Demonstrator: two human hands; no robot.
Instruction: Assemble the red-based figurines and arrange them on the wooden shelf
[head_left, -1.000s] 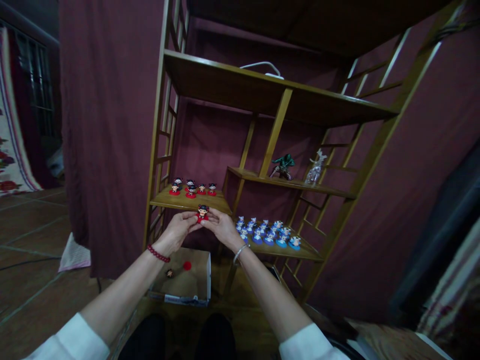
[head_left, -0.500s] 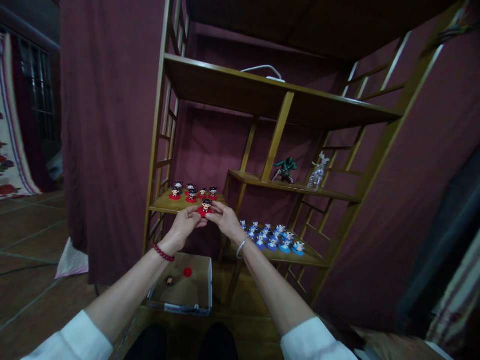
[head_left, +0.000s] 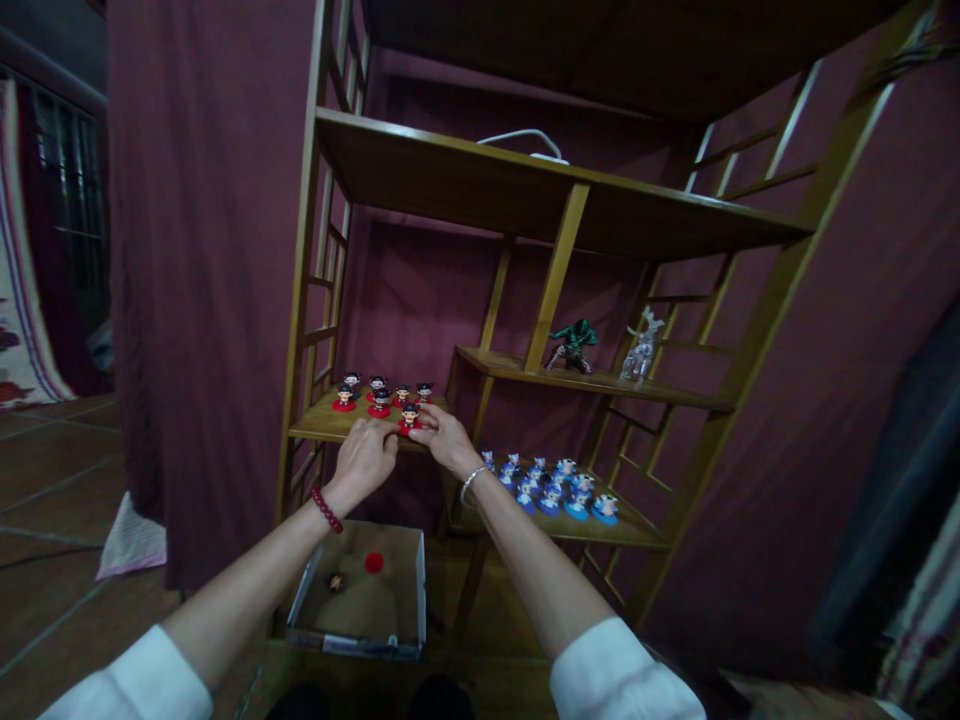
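Right hand [head_left: 448, 440] has the figurine [head_left: 410, 418] in a narrow pinch, thumb and fingers on the right side of its red base. Left hand [head_left: 366, 462] has its fingers curled in close at the other side of the base; can't really tell how open they are or if they're touching it. So the figurine sits between the two sets of fingertips, at the front edge of the left shelf [head_left: 330, 425]. It's standing upright, long axis vertical, face toward the camera. Can't tell if the base is fully down on the wood.

Right behind it and off to the left are six red-base figures [head_left: 380, 402], all upright. Over on the lower right shelf [head_left: 626, 525] there's a bunch of blue figures [head_left: 551, 495], with a green figure [head_left: 576, 345] and a clear figure [head_left: 641, 347] on the ledge [head_left: 600, 382] above. Down below the left hand, an open box [head_left: 375, 610] has a red disc [head_left: 374, 563] and a small dark piece [head_left: 336, 582] in it.
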